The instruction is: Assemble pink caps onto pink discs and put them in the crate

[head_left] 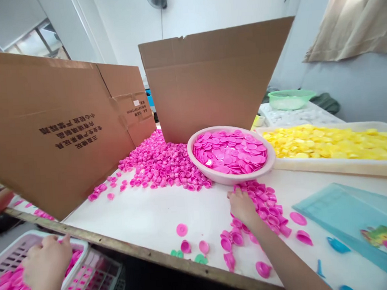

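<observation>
Table (172, 218) across mid-frame. Bowl (233, 179) at 12 o'clock on table, full of caps, just before right carton flap (211, 81). Loose cap heap (161, 163) on table at 11 o'clock, just left of bowl, touching it. Left carton flap (44, 125) at 10 o'clock, behind heap. Tray (336, 165) at 2 o'clock, right of bowl, caps inside. Basin (290, 95) behind tray. Clear sheet (350, 226) at 4 o'clock on table. Right hand (241, 206) at 12 o'clock, on small cap pile (262, 211), just before bowl. Left hand (47, 263) at 8 o'clock, on caps in crate (7, 244), beyond table edge.
</observation>
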Action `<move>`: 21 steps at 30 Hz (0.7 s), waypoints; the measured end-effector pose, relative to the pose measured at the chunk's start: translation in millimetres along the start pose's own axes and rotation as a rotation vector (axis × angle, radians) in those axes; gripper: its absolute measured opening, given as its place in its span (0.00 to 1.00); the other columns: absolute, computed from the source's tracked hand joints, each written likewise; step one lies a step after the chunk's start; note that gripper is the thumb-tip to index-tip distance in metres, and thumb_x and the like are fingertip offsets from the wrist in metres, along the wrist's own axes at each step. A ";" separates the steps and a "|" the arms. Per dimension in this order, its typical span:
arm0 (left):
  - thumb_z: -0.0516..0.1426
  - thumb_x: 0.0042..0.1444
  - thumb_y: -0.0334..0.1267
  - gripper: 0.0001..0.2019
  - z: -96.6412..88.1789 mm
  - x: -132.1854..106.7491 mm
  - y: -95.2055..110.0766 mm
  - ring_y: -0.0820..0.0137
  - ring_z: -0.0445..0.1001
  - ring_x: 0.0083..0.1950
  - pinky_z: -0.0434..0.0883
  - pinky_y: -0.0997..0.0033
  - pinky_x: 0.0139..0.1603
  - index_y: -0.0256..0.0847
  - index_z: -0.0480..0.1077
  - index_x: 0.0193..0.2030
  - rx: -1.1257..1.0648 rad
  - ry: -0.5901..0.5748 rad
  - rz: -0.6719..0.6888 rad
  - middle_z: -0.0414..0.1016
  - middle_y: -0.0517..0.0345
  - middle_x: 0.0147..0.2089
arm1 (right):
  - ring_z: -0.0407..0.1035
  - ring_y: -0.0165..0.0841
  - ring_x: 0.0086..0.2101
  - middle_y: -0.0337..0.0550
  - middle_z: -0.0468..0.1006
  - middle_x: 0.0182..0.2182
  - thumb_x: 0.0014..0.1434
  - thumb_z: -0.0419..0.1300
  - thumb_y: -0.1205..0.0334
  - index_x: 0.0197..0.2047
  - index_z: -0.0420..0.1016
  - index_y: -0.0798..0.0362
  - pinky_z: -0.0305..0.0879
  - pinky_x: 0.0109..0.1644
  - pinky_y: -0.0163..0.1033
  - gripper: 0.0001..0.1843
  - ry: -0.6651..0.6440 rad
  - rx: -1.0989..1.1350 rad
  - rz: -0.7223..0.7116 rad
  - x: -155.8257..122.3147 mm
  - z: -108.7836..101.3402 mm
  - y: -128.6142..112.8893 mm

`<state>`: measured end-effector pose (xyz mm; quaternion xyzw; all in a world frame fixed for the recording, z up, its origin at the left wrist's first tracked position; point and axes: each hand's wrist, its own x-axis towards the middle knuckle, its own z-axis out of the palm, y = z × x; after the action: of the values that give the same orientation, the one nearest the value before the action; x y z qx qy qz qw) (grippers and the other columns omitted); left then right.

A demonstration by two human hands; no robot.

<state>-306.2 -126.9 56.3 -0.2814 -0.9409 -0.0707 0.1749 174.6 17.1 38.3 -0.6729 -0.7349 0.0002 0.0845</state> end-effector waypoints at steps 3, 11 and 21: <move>0.45 0.49 0.51 0.22 1.9 -10.9 12.8 0.49 0.64 0.47 0.63 0.53 0.38 0.38 0.63 0.43 -0.025 0.024 0.035 0.66 0.44 0.46 | 0.65 0.47 0.39 0.62 0.66 0.43 0.50 0.46 0.77 0.40 0.70 0.62 0.60 0.37 0.45 0.17 0.009 -0.109 0.032 5.0 5.3 6.2; 0.52 0.48 0.40 0.14 -8.3 -144.3 174.3 0.70 0.66 0.43 0.63 0.72 0.46 0.46 0.66 0.43 -0.729 -0.664 1.266 0.66 0.58 0.43 | 0.66 0.39 0.36 0.57 0.71 0.34 0.51 0.44 0.80 0.36 0.71 0.63 0.59 0.39 0.40 0.17 0.014 -0.045 0.039 11.3 18.4 8.9; 0.44 0.55 0.42 0.14 -3.1 -158.4 194.8 0.70 0.67 0.37 0.62 0.73 0.40 0.41 0.68 0.36 -0.921 -0.570 1.101 0.70 0.55 0.35 | 0.67 0.30 0.35 0.45 0.73 0.33 0.54 0.48 0.65 0.34 0.74 0.56 0.59 0.41 0.33 0.13 -0.095 0.598 -0.279 2.7 32.3 -36.8</move>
<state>-73.7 -45.6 7.4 -0.7606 -0.5495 -0.2827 -0.1990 134.0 20.0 11.0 -0.5106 -0.7903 0.2359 0.2429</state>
